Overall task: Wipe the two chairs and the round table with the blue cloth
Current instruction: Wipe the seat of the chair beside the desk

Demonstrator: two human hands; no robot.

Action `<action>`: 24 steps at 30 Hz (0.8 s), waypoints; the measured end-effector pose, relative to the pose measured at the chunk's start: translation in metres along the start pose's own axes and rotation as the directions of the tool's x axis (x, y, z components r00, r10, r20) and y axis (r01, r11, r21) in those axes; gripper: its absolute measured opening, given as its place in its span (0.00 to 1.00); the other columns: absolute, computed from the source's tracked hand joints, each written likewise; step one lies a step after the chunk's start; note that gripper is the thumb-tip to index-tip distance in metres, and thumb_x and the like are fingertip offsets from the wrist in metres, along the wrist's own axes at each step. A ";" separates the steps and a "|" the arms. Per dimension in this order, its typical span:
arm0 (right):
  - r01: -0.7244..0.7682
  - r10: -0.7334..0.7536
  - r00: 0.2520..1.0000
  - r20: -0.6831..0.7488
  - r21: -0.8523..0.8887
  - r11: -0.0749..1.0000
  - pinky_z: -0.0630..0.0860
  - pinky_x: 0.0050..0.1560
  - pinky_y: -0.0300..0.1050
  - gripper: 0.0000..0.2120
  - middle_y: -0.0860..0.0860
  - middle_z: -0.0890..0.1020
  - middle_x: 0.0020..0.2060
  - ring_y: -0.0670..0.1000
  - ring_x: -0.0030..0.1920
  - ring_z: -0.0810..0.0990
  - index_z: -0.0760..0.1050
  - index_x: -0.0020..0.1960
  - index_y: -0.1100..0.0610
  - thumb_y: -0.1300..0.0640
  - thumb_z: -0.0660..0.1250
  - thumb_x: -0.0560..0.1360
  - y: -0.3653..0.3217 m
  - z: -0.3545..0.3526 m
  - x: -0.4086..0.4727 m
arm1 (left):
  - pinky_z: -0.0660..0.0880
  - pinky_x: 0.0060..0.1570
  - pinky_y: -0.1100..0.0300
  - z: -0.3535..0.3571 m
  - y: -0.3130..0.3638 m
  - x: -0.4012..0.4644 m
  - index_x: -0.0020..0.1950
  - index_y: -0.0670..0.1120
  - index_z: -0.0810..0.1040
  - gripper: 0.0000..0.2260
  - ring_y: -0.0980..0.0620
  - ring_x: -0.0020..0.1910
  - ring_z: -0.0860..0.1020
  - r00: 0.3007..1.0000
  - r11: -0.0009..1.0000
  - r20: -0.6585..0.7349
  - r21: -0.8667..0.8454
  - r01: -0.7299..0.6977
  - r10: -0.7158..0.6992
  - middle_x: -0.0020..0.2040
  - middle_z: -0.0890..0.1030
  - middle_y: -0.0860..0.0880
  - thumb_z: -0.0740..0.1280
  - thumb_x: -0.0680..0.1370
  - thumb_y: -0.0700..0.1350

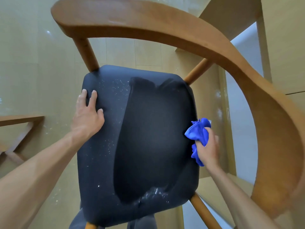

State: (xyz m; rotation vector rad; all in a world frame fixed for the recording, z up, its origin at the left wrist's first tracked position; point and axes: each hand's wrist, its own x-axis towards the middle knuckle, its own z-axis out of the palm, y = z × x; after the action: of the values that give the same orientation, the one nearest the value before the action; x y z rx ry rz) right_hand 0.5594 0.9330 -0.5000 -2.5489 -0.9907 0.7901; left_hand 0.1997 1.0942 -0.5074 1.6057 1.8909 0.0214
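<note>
A wooden chair with a curved backrest [189, 35] and a dark navy seat cushion [148, 138] fills the view from above. The right part of the cushion looks darker and smooth, while the left part and the near edge carry white specks. My left hand [88, 114] rests on the cushion's left edge with its fingers spread. My right hand [207, 146] grips the bunched blue cloth [198, 131] against the cushion's right edge.
The chair stands on a pale wooden floor [33, 63] scattered with white specks. Part of another wooden frame [21, 123] shows at the left. The backrest arm curves down close on the right [277, 146], and a pale wall or panel [244, 63] lies beyond it.
</note>
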 end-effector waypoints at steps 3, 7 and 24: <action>0.037 -0.037 0.999 0.007 -0.107 0.994 0.70 0.47 0.42 0.24 0.48 0.66 0.55 0.50 0.46 0.74 0.69 0.64 0.49 0.63 0.67 0.69 -0.001 0.011 -0.064 | 0.57 0.73 0.48 0.000 0.001 -0.001 0.79 0.51 0.53 0.27 0.49 0.78 0.50 1.000 1.000 -0.002 0.002 -0.003 0.003 0.80 0.46 0.50 0.58 0.81 0.46; 0.373 -0.234 0.860 0.454 -0.245 0.895 0.74 0.46 0.41 0.32 0.48 0.65 0.54 0.52 0.48 0.76 0.68 0.61 0.45 0.58 0.71 0.59 -0.031 0.048 -0.181 | 0.56 0.74 0.49 -0.007 0.000 0.001 0.79 0.51 0.52 0.28 0.49 0.78 0.48 0.999 1.000 0.050 -0.005 -0.006 0.006 0.80 0.45 0.50 0.59 0.81 0.47; 0.996 -0.373 0.087 0.924 -0.075 0.047 0.69 0.35 0.41 0.09 0.45 0.76 0.39 0.49 0.32 0.70 0.72 0.42 0.45 0.59 0.62 0.69 -0.029 0.043 -0.166 | 0.54 0.75 0.51 -0.007 -0.003 0.002 0.79 0.52 0.52 0.28 0.49 0.78 0.48 0.998 1.000 0.062 -0.008 -0.019 0.020 0.80 0.45 0.49 0.59 0.81 0.48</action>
State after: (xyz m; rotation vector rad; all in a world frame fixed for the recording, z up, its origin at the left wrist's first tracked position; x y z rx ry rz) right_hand 0.4174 0.8423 -0.4577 -1.1569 -3.2861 1.0729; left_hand 0.1937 1.0983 -0.5045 1.6017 1.8260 -0.0122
